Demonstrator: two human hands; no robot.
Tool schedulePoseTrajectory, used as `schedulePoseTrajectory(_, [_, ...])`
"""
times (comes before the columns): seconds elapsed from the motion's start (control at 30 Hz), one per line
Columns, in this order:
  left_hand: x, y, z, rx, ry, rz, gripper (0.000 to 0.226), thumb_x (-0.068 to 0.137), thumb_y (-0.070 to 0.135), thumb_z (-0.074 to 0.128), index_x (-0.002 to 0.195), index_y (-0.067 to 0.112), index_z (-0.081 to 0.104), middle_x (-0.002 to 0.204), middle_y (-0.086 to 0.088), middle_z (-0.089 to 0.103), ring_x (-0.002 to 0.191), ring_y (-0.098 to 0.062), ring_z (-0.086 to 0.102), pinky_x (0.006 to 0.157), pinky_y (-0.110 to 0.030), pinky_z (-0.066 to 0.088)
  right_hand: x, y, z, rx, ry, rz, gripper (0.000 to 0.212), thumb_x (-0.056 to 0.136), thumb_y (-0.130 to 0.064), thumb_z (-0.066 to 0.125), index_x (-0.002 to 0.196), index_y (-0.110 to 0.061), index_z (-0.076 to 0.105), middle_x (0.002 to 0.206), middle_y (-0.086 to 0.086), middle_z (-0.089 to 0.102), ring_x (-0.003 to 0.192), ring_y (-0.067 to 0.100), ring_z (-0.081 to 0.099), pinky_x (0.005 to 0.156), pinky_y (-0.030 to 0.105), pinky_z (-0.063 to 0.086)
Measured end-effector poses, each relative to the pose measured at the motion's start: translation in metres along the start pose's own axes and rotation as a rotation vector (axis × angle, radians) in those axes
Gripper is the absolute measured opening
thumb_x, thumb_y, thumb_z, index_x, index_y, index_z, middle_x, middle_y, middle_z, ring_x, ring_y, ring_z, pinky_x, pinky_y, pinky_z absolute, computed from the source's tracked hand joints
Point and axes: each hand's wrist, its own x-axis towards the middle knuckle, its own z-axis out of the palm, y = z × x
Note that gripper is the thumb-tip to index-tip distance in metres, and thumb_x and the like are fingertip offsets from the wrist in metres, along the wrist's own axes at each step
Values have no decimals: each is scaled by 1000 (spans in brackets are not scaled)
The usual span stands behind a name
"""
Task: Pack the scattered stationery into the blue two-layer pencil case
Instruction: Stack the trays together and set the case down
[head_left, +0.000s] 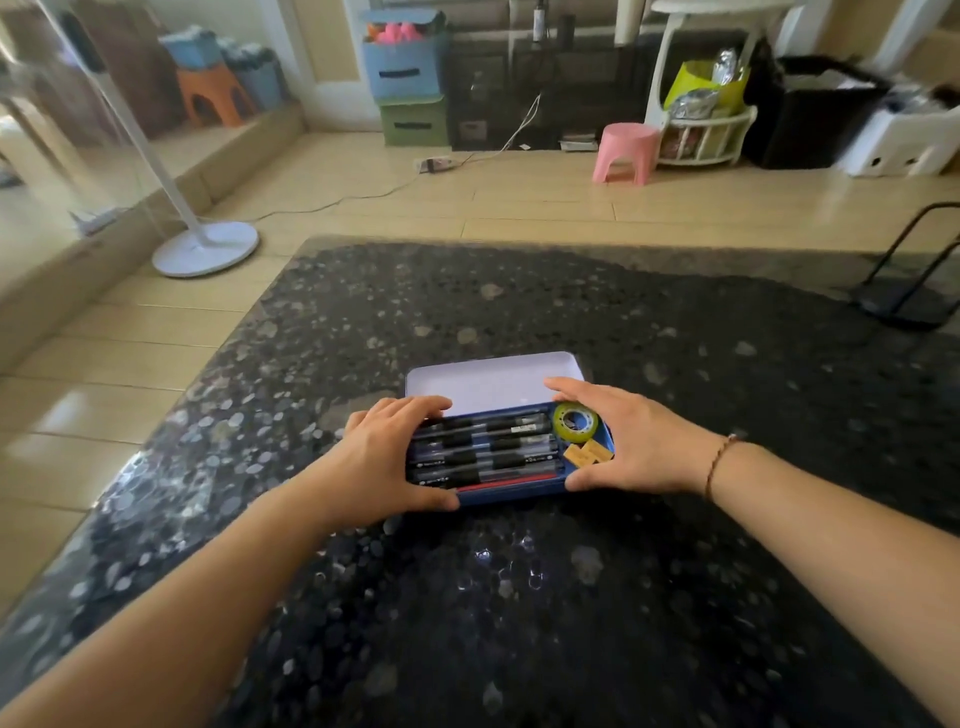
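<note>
The blue pencil case (511, 494) lies open on the dark speckled table, its pale lid (488, 382) tipped back. Several black pens (483, 452) and a red pencil (506, 485) fill the tray's long section. A yellow-green tape roll (574, 422) and two tan erasers (587, 452) sit in the right section. My left hand (387, 460) clasps the case's left end, thumb on the front edge and fingers over the back. At the right end, my right hand (631, 441) grips it the same way.
The table (519, 597) ends at a far edge in front of a tiled floor. A black wire stand (904, 291) sits at the table's far right. A white fan base (205, 252), a pink stool (626, 150) and storage boxes stand beyond.
</note>
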Motion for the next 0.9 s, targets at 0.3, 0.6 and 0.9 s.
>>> schedulePoseTrajectory(0.3, [-4,-1,3,-71,-47,-32,102,63,60,78,146,37,23,141,10,41,130,-9,33,109,-31,26,-8,1,4,10,-64,36,95,78,-46,74,147,-47,9,149,-10,38,115,3,49,103,25,41])
schedulePoseTrajectory(0.6, [-7,-6,11,-231,-7,-21,93,67,63,71,145,39,26,146,22,25,132,4,22,114,-31,25,-12,3,6,116,-99,56,90,80,-43,72,145,-49,10,145,-16,32,116,0,45,98,18,39])
schedulePoseTrajectory(0.9, [18,2,5,-1391,179,-483,71,94,62,30,151,21,18,152,-7,32,138,-21,33,117,-42,21,27,14,0,694,136,378,92,72,-80,14,151,-32,17,155,0,33,143,21,24,115,39,15])
